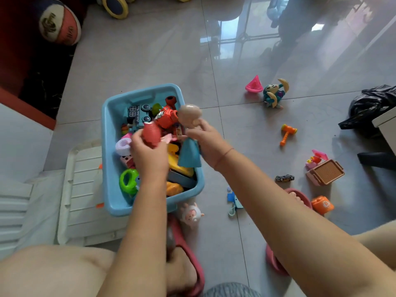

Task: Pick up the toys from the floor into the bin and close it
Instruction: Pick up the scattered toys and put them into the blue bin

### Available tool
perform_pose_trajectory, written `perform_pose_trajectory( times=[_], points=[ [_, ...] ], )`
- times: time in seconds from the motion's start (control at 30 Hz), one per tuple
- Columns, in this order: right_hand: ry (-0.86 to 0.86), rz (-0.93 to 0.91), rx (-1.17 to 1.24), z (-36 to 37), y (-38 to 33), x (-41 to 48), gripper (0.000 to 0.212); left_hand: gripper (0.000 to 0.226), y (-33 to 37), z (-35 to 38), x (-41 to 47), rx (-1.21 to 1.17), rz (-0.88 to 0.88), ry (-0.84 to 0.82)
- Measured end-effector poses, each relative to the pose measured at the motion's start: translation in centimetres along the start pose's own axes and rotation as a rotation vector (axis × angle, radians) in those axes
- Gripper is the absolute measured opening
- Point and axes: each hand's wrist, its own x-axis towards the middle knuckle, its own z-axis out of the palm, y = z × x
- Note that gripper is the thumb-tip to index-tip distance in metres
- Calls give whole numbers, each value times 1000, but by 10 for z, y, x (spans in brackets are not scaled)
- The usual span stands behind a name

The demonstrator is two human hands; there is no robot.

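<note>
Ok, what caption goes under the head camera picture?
Left hand holds a red toy, right hand a doll, over the blue toy bin.

we are in a home, in a room where children play. glossy grey floor tiles (139, 61) carry a window's reflection (230, 33) beyond our fingers (194, 131). right of them lie a toy hammer (288, 133), a pink toy boat (254, 85) and a small toy car (284, 177). far up-left sits a basketball (60, 24). under them stands a blue bin (108, 125) full of toys.
</note>
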Motion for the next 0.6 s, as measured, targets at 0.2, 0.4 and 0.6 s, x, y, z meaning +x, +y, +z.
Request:
perform_pose_trajectory(
  times=[0.2,0.4,0.6],
  points=[
    [268,44,-416,-32,18,9,48,51,-22,-17,5,212,-77,130],
    [538,359,-745,-135,105,-26,46,26,-32,70,-84,297,462,-270],
    [381,423,-1049,-151,175,-37,68,31,-111,104,-121,697,740,-367]
  ],
)
